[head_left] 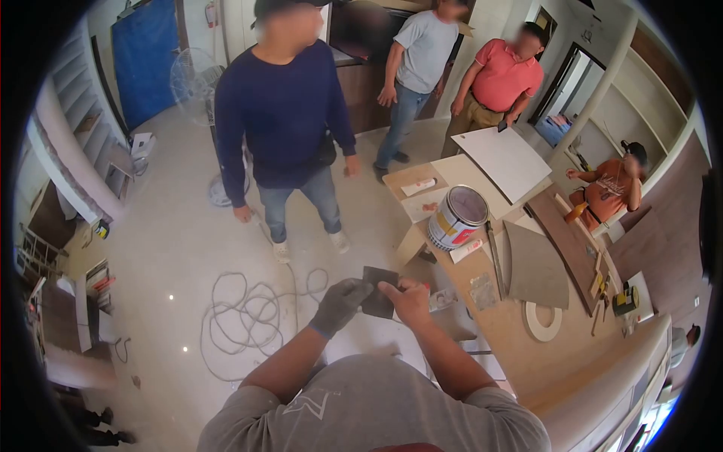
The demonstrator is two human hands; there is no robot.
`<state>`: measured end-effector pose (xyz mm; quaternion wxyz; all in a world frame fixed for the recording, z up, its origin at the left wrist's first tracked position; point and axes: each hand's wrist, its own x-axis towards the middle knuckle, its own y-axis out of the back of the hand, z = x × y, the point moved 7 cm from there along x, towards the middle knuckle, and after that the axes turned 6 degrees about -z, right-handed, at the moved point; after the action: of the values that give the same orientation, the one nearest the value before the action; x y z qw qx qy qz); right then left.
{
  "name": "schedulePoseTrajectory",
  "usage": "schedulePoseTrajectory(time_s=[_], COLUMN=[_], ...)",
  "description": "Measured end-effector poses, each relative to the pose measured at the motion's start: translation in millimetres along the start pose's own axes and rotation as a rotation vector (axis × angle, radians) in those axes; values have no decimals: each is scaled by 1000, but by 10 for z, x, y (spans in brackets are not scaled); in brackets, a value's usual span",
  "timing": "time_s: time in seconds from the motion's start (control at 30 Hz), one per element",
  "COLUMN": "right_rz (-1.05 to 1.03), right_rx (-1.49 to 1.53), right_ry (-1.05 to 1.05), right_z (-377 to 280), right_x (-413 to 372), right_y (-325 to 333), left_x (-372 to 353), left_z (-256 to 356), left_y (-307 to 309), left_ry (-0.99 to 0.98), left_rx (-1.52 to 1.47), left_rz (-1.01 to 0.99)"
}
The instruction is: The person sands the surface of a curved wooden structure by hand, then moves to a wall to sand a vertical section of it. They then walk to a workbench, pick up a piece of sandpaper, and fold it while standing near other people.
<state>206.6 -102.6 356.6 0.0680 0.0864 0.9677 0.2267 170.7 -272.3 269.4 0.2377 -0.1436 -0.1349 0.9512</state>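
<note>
My left hand (340, 305), in a dark grey work glove, is closed on the left side of a small dark rectangular sheet (379, 300) that looks like sandpaper. My bare right hand (410, 300) pinches the sheet's right edge, its thumb lying over the face. The sheet is held up in front of my body, left of the wooden worktable (482, 343). Nearest to my hands on that table are an open paint can (458, 218) and a white tube (466, 251).
A coiled grey cable (252, 324) lies on the floor to the left. A person in a navy sweater (282, 113) stands ahead; others stand or sit beyond the table. On it lie a white panel (503, 162), a grey curved board (536, 264) and a tape roll (542, 337).
</note>
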Motion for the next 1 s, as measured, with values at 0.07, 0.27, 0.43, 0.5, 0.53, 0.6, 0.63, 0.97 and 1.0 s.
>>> schedulePoseTrajectory(time_s=[0.07, 0.27, 0.43, 0.5, 0.53, 0.6, 0.63, 0.97, 1.0], right_rz=[2, 13, 12, 21, 22, 47, 58, 54, 48], right_rx=[-7, 15, -48, 29, 66, 8, -21, 13, 35], right_ry=[-6, 9, 3, -21, -32, 9, 31, 36, 39], right_z=[-24, -11, -67, -119, -141, -64, 2, 266, 327], right_x=[-13, -51, -80, -125, -132, -88, -61, 119, 147], right_y=[12, -3, 28, 28, 16, 17, 13, -31, -54], left_x=[-59, -155, -225, -186, -155, -103, -104, -118, -100], left_z=[63, 137, 200, 135, 75, -20, -7, 119, 97], left_y=[-21, -50, -58, -13, -5, -1, 7, -49, -37], left_ry=[-45, -68, -55, -77, -94, -132, -135, -35, -32], left_rx=[102, 148, 200, 220, 214, 202, 216, 155, 152], left_rz=[2, -15, -42, -39, -47, -55, -70, -103, -100])
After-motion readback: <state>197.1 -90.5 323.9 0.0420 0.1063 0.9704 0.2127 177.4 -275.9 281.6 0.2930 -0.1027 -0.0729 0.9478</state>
